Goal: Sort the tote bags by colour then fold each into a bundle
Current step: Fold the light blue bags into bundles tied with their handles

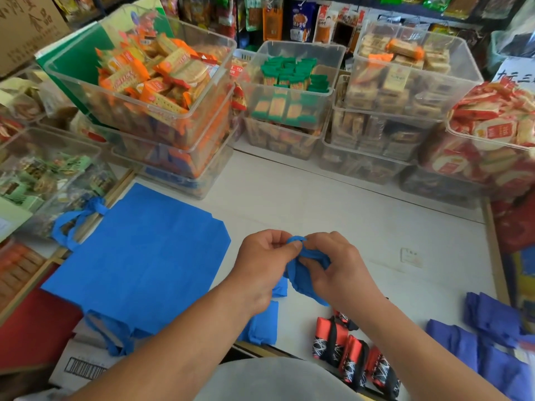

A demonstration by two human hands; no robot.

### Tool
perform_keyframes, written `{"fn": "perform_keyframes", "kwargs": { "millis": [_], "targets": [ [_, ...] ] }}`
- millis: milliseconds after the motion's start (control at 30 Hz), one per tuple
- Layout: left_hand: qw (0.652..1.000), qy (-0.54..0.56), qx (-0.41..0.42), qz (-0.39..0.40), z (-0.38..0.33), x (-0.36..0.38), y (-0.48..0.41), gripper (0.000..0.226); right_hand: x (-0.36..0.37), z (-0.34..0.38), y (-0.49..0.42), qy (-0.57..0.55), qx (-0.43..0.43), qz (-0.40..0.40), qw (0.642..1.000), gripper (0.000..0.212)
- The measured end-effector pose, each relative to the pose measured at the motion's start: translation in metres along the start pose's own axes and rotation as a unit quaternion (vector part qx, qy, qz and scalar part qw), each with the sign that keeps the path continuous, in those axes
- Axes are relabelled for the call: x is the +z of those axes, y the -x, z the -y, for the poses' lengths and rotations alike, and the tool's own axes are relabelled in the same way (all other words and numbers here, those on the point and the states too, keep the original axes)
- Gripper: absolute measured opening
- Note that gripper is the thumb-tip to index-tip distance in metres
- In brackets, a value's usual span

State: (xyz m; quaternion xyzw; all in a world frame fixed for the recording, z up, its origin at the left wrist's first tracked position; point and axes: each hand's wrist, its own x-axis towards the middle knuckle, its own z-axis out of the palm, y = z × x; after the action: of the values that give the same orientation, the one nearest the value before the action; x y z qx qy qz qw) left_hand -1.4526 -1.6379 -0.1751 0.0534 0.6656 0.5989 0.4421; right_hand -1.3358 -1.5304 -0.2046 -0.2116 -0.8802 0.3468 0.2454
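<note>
Fingers of left hand and right hand pinch a blue bundle between them — flat blue bag left of them, red bundles nearer, on the bench.

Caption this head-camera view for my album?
Left hand and right hand grip a blue tote bag over the white counter.

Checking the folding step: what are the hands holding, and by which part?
A bunched blue tote bag, held by both hands. The left hand pinches its top end; the right hand grips it just below, curled round the bunched cloth.
</note>
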Motion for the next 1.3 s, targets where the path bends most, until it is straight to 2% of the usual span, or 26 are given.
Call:
{"fn": "perform_keyframes", "kwargs": {
  "millis": [100, 167, 200, 267, 367, 433, 567, 800, 867, 967, 1067, 1133, 1200, 1300],
  "targets": [
    [0.996, 0.058, -0.03, 0.053, 0.003, -0.008, -0.001, 0.006, 0.0, 0.001, 0.001, 0.027, -0.025, 0.036, 0.999, 0.016],
    [0.999, -0.005, 0.015, 0.029, 0.008, -0.008, 0.001, 0.004, 0.001, -0.002, 0.002, 0.035, -0.029, 0.067, 0.997, 0.017],
    [0.996, -0.066, 0.059, 0.002, 0.01, -0.007, 0.001, 0.007, 0.002, -0.004, 0.001, 0.021, -0.008, 0.075, 0.997, 0.018],
    [0.979, -0.148, 0.135, -0.03, 0.012, -0.006, 0.002, 0.009, 0.002, 0.003, 0.002, -0.045, 0.079, 0.041, 0.995, 0.021],
    [0.973, -0.142, 0.17, -0.062, 0.007, -0.008, -0.003, 0.008, 0.002, 0.02, 0.007, -0.162, 0.225, -0.056, 0.959, 0.028],
    [0.976, -0.122, 0.163, -0.074, 0.005, -0.011, -0.006, 0.008, 0.003, 0.023, 0.01, -0.216, 0.269, -0.054, 0.937, 0.028],
    [0.973, -0.15, 0.168, -0.053, 0.004, -0.009, -0.004, 0.009, 0.005, 0.026, 0.009, -0.194, 0.269, -0.054, 0.942, 0.012],
    [0.938, -0.23, 0.249, -0.067, 0.004, 0.007, 0.003, 0.015, 0.004, 0.028, -0.004, -0.084, 0.185, -0.075, 0.976, 0.018],
    [0.938, -0.229, 0.255, -0.05, 0.007, 0.006, 0.004, 0.016, 0.001, 0.027, -0.004, -0.12, 0.23, -0.076, 0.963, 0.016],
    [0.927, -0.246, 0.282, 0.014, 0.007, 0.0, 0.001, 0.023, -0.007, 0.024, -0.003, -0.221, 0.317, -0.085, 0.918, 0.013],
    [0.913, -0.269, 0.305, -0.021, 0.005, -0.011, -0.008, 0.032, -0.018, 0.022, -0.004, -0.292, 0.331, -0.108, 0.891, 0.021],
    [0.937, -0.241, 0.252, 0.0, 0.004, -0.014, -0.007, 0.037, -0.025, 0.023, -0.005, -0.331, 0.324, -0.101, 0.88, 0.025],
    [0.965, -0.171, 0.196, 0.044, 0.003, -0.014, -0.003, 0.027, -0.028, 0.021, -0.004, -0.353, 0.329, -0.093, 0.871, 0.027],
    [0.971, -0.127, 0.2, 0.033, 0.003, -0.015, 0.0, 0.021, -0.024, 0.02, -0.001, -0.363, 0.35, -0.061, 0.862, 0.025]
  ]
}}
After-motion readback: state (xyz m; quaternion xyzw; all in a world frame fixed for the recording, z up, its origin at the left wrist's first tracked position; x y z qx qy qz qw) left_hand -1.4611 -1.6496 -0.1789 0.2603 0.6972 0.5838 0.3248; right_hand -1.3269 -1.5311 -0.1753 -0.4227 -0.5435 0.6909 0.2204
